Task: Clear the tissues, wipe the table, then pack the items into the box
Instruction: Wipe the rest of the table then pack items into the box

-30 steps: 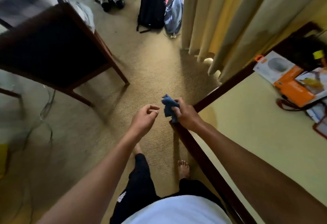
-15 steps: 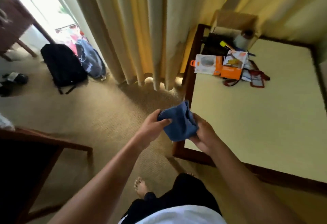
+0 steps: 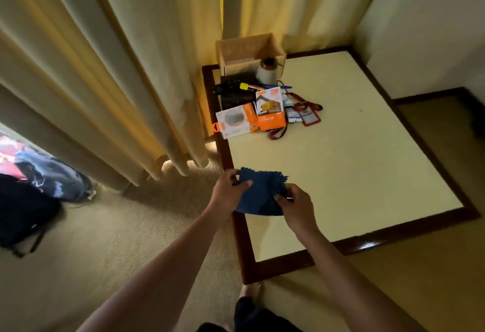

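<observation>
Two hands hold a blue cloth (image 3: 262, 192) spread between them over the near left corner of the worktop (image 3: 367, 174). The left hand (image 3: 227, 192) pinches the cloth's left edge, thumb on top. The right hand (image 3: 298, 205) pinches its lower right corner. Whether the cloth touches the worktop cannot be told.

The cloth looks soft, light and limp, with a ragged top edge. It should sag and bunch wherever it is let go, and it is neither fragile nor slippery. For wiping, it would likely handle best folded into a pad and pressed flat under one palm. A grip by a corner would let it trail.

No tissues show on the worktop, so the wiping step appears to be next.

Well ahead of the hands, the items to pack sit in a heap at the far left corner. They include two orange packs (image 3: 270, 108), a red badge holder (image 3: 309, 116), pens (image 3: 252, 86) and a pale bottle (image 3: 266, 70). Just beyond the heap the open box (image 3: 246, 45) stands against the curtain (image 3: 118, 69).

Far to the left of the left hand, bags (image 3: 39, 187) lie on the carpet (image 3: 118, 239).
</observation>
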Tool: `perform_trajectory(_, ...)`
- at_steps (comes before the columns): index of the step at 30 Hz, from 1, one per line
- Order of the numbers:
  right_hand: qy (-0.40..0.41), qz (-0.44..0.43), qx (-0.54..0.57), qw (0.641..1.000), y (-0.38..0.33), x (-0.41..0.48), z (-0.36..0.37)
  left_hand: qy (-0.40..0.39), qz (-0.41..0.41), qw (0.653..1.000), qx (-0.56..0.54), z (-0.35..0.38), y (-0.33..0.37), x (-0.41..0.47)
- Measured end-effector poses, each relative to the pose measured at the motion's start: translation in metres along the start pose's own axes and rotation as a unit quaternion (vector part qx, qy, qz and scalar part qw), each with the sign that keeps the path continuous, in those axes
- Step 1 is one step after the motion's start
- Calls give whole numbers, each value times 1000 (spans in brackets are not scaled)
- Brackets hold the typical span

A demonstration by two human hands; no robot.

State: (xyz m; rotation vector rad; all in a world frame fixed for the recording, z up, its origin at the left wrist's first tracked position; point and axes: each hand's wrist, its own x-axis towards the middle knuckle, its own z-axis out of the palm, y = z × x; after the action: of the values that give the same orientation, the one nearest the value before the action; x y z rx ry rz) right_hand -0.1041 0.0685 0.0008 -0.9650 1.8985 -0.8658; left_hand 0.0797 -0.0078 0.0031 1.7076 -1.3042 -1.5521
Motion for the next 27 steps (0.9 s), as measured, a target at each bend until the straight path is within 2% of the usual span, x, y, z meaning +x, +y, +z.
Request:
perform_trajectory(8,-29,79,-50,995,18,30,-5,-62,-33,995,70,5,2,39)
perform_trajectory(12,-22,90,-42,995,20,32,-11,-73,0,992,100,-13,11,52)
perform_trajectory(15,0,68,-57,996,13,37,-13,-77,38,990,113,-33,25,72)
perform_trajectory(22,119,10,-75,990,-73,95,-10,-57,159,975,142,-85,93,162)
perform_trajectory(27,179,-63,-113,975,-163,167,-4,4,264,933,244,-111,147,240)
